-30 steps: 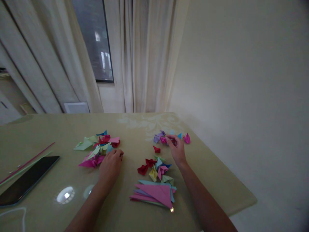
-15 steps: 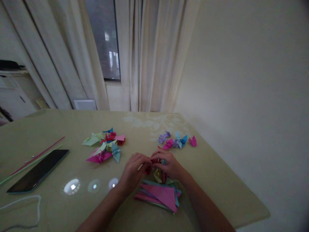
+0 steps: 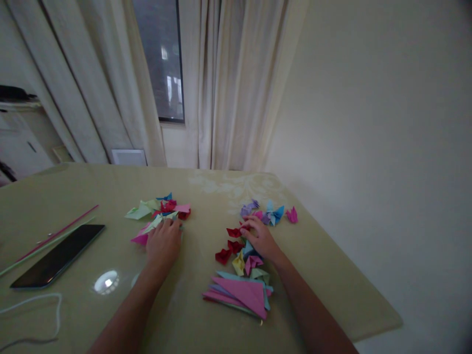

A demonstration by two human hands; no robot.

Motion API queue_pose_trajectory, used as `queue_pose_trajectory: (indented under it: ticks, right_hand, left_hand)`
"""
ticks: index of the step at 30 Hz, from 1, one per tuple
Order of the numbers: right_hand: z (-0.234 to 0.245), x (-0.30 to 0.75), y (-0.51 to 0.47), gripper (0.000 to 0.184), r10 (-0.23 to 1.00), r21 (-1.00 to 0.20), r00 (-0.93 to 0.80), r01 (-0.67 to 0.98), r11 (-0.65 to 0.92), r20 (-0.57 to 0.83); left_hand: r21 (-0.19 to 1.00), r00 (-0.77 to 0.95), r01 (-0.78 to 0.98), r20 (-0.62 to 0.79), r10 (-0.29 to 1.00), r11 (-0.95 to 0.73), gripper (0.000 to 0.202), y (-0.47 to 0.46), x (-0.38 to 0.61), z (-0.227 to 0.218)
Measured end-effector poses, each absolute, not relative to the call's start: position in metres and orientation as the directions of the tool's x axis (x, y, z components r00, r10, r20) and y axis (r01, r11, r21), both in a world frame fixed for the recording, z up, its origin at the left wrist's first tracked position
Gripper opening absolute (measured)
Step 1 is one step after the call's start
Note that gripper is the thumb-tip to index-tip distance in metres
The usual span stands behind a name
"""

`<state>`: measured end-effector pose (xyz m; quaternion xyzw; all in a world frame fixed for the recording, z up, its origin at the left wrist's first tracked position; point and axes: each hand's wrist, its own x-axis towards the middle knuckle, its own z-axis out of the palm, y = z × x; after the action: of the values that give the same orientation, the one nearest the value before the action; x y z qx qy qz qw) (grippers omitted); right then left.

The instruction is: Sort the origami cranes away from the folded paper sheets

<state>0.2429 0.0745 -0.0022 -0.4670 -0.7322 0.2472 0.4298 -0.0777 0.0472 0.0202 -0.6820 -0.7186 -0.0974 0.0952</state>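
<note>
My left hand reaches down onto the left pile of folded origami pieces, its fingers bent over them and the fingertips hidden. Around it lie a pale green piece, a magenta one and a red one. My right hand has thumb and forefinger closed at the edge of a small red origami piece. Just below are two more red pieces, one of them nearest me. Beside them sit a yellow piece and a pink piece.
A stack of flat folded papers lies nearest me. Farther back are a purple piece, a blue piece and a magenta piece. At left are a dark tablet, a thin pink stick and a white cable.
My hands, together over the red pieces before, have parted. The left moved left and away from me onto the left pile; the right shifted slightly, uncovering the red, yellow and pink pieces.
</note>
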Motion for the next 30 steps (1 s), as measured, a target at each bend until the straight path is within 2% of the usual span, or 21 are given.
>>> queue_pose_trajectory:
  ticks: [2, 4, 8, 10, 13, 16, 19, 20, 21, 24, 28, 30]
  right_hand:
    - [-0.007, 0.242, 0.076, 0.008, 0.901, -0.756, -0.178, 0.494, 0.429, 0.395]
    - [-0.009, 0.243, 0.077, 0.008, 0.897, -0.748, -0.148, 0.506, 0.43, 0.416]
    - [-0.007, 0.245, 0.077, 0.007, 0.899, -0.742, -0.1, 0.529, 0.411, 0.427]
    - [-0.006, 0.245, 0.075, 0.01, 0.927, -0.776, -0.139, 0.512, 0.368, 0.348]
    - [-0.002, 0.241, 0.07, 0.018, 0.952, -0.849, -0.221, 0.441, 0.291, 0.211]
    - [0.008, 0.234, 0.061, 0.031, 0.935, -0.842, -0.224, 0.412, 0.347, 0.275]
    - [0.019, 0.225, 0.05, 0.053, 0.86, -0.761, -0.31, 0.406, 0.506, 0.406]
    - [0.022, 0.223, 0.047, 0.054, 0.828, -0.736, -0.356, 0.39, 0.553, 0.434]
    - [0.025, 0.22, 0.044, 0.051, 0.8, -0.718, -0.395, 0.371, 0.589, 0.452]
    - [0.027, 0.215, 0.04, 0.025, 0.751, -0.683, -0.423, 0.335, 0.649, 0.507]
    - [0.023, 0.217, 0.042, 0.015, 0.742, -0.659, -0.392, 0.348, 0.667, 0.545]
    - [0.02, 0.222, 0.047, 0.014, 0.765, -0.664, -0.327, 0.381, 0.643, 0.554]
  left_hand:
    - [0.037, -0.012, 0.999, 0.302, 0.953, 0.001, 0.025, 0.05, -0.077, 0.019]
    - [0.119, 0.036, 0.989, 0.392, 0.919, -0.09, 0.022, 0.053, -0.072, 0.015]
    - [0.445, 0.05, 0.823, 0.562, 0.826, -0.353, 0.02, 0.054, -0.055, 0.003]
    - [0.559, 0.017, 0.711, 0.592, 0.806, -0.426, 0.021, 0.052, -0.044, -0.001]
    - [0.637, -0.003, 0.608, 0.598, 0.801, -0.474, 0.02, 0.046, -0.029, -0.002]
    - [0.638, -0.001, 0.553, 0.644, 0.765, -0.537, 0.017, 0.043, -0.019, 0.0]
    - [0.533, 0.065, 0.524, 0.752, 0.656, -0.664, 0.015, 0.042, -0.012, 0.001]
    - [0.485, 0.101, 0.518, 0.784, 0.613, -0.705, 0.015, 0.041, -0.011, 0.001]
    - [0.438, 0.14, 0.513, 0.806, 0.575, -0.739, 0.016, 0.04, -0.009, 0.001]
    - [0.347, 0.242, 0.501, 0.823, 0.513, -0.793, 0.017, 0.035, -0.003, -0.003]
    - [0.391, 0.309, 0.447, 0.776, 0.55, -0.804, 0.019, 0.038, 0.001, -0.008]
    - [0.426, 0.284, 0.48, 0.752, 0.595, -0.767, 0.022, 0.046, -0.006, -0.008]
